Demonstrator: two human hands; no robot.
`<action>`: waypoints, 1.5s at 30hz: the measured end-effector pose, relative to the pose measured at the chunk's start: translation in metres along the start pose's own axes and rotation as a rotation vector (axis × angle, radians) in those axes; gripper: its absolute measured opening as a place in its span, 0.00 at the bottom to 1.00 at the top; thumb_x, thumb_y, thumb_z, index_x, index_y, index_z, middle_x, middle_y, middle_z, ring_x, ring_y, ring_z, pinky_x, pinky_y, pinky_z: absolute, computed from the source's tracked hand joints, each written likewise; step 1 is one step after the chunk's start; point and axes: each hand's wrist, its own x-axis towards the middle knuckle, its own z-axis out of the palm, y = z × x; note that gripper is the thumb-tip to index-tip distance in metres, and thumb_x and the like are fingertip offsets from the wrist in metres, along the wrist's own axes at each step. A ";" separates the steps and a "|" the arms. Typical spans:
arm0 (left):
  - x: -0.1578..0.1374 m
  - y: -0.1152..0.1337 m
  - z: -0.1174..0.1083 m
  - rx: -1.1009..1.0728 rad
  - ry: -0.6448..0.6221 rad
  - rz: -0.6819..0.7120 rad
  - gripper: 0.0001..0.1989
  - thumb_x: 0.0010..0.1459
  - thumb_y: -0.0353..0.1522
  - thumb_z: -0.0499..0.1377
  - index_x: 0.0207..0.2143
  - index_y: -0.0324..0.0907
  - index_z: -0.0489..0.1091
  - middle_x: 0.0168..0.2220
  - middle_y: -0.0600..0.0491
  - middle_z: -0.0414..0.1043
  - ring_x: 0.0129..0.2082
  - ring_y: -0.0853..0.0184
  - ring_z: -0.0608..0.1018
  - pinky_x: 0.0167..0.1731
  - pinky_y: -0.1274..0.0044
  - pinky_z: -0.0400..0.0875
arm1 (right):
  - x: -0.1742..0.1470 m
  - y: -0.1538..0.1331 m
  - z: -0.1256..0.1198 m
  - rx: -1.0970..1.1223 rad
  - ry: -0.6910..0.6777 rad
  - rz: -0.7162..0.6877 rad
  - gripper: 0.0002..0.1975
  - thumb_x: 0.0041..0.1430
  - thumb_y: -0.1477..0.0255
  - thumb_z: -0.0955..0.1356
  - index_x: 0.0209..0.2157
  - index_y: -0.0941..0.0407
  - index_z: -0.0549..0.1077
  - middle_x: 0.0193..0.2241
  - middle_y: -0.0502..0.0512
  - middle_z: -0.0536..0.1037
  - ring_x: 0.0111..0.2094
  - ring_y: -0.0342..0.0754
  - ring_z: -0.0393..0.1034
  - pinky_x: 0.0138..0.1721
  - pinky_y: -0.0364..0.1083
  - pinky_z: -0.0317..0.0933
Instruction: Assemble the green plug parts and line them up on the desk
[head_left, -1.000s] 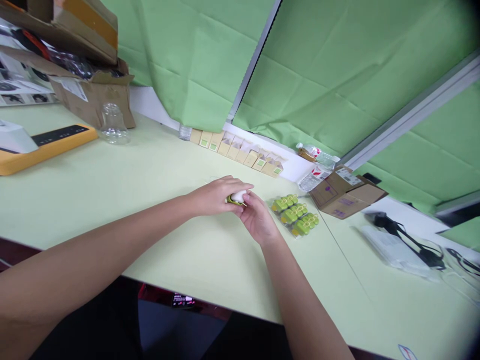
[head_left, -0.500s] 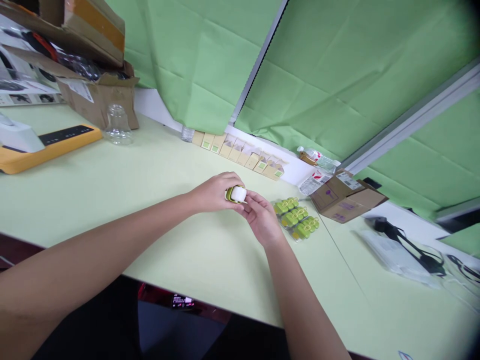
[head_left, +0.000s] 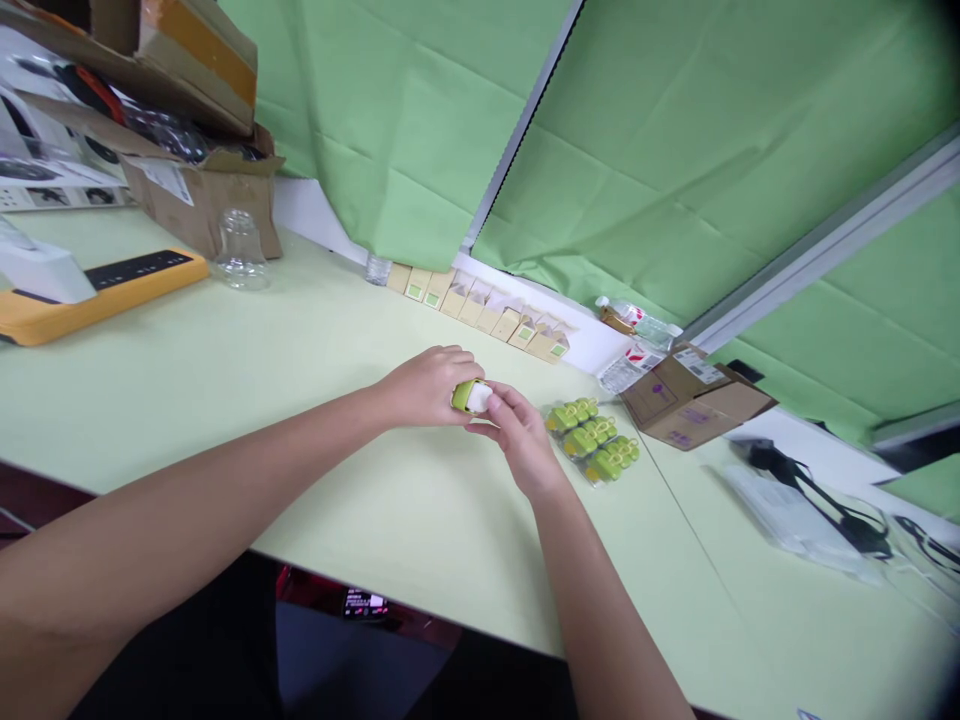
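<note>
Head view: fingers of both hands pinch a green case (axis sideways, white end right).

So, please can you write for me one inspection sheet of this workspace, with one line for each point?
Surface: pale table, a thin seam line at right.
Things in work: green case with a white piece at its opening; similar green pieces in clear packaging on the table.
Clutter: clear jar, row of small cartons, plastic bottles, cardboard box, plastic bag.
Hands: left hand holds the green case; right hand has its thumb on the white piece, its grip partly hidden.
Cables: black cable on the plastic bag; where it leads, cannot tell.
Surroundings: green curtains behind; lit phone below the table edge.
</note>
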 end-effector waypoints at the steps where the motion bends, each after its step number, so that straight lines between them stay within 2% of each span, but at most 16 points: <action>1: 0.000 0.001 0.000 0.006 -0.006 0.005 0.13 0.52 0.37 0.64 0.38 0.40 0.71 0.34 0.51 0.73 0.36 0.63 0.73 0.38 0.72 0.65 | 0.000 0.001 0.002 -0.026 0.006 -0.018 0.20 0.53 0.59 0.74 0.46 0.51 0.74 0.43 0.54 0.78 0.42 0.49 0.74 0.42 0.50 0.72; 6: -0.001 0.006 0.005 0.050 -0.030 -0.047 0.12 0.55 0.39 0.61 0.38 0.40 0.70 0.35 0.51 0.73 0.36 0.63 0.74 0.36 0.72 0.63 | 0.001 0.008 0.010 -0.095 0.067 -0.098 0.26 0.46 0.63 0.78 0.46 0.52 0.72 0.42 0.54 0.78 0.39 0.48 0.73 0.42 0.50 0.71; 13: -0.002 0.010 0.009 0.075 -0.086 -0.102 0.11 0.54 0.31 0.57 0.41 0.43 0.71 0.37 0.51 0.74 0.37 0.62 0.75 0.35 0.71 0.61 | 0.000 0.008 0.015 -0.182 0.101 -0.119 0.25 0.44 0.64 0.79 0.44 0.52 0.72 0.43 0.54 0.76 0.38 0.47 0.72 0.39 0.47 0.69; 19: 0.000 0.010 0.008 0.014 -0.096 -0.126 0.08 0.53 0.30 0.57 0.37 0.42 0.69 0.37 0.51 0.73 0.34 0.64 0.74 0.35 0.72 0.63 | -0.001 0.005 0.016 -0.189 0.063 -0.127 0.24 0.46 0.64 0.78 0.46 0.52 0.72 0.45 0.55 0.76 0.40 0.48 0.72 0.40 0.47 0.69; 27: -0.001 0.006 0.010 -0.117 -0.032 -0.132 0.09 0.52 0.34 0.60 0.37 0.42 0.68 0.37 0.52 0.72 0.34 0.65 0.74 0.34 0.74 0.65 | 0.001 0.005 0.010 -0.150 0.049 -0.120 0.25 0.47 0.64 0.78 0.47 0.51 0.72 0.44 0.55 0.78 0.44 0.50 0.74 0.45 0.49 0.69; 33: -0.003 0.000 0.012 -0.217 0.057 -0.232 0.13 0.50 0.33 0.62 0.39 0.43 0.67 0.39 0.53 0.72 0.35 0.66 0.74 0.33 0.75 0.66 | 0.000 -0.004 0.000 -0.113 0.115 -0.025 0.21 0.51 0.59 0.75 0.44 0.53 0.73 0.41 0.57 0.80 0.42 0.52 0.75 0.43 0.52 0.69; 36: -0.003 0.000 0.012 -0.214 0.062 -0.239 0.13 0.51 0.35 0.62 0.39 0.43 0.67 0.39 0.53 0.72 0.36 0.66 0.74 0.33 0.75 0.66 | -0.002 -0.007 0.002 -0.107 0.071 -0.025 0.21 0.53 0.58 0.74 0.45 0.52 0.73 0.41 0.56 0.80 0.43 0.51 0.75 0.44 0.52 0.69; 41: -0.003 0.004 0.015 -0.159 0.046 -0.161 0.11 0.50 0.33 0.62 0.37 0.43 0.66 0.37 0.53 0.71 0.34 0.66 0.74 0.33 0.75 0.65 | -0.001 0.001 0.011 -0.112 0.002 -0.050 0.22 0.50 0.59 0.76 0.45 0.52 0.73 0.43 0.55 0.79 0.43 0.49 0.73 0.41 0.48 0.69; 45: -0.004 0.005 0.016 -0.186 0.055 -0.159 0.11 0.51 0.34 0.62 0.38 0.43 0.67 0.38 0.53 0.71 0.35 0.66 0.74 0.34 0.75 0.65 | 0.002 0.003 0.004 -0.102 -0.020 -0.004 0.22 0.52 0.59 0.75 0.46 0.52 0.73 0.41 0.55 0.80 0.41 0.49 0.74 0.42 0.49 0.69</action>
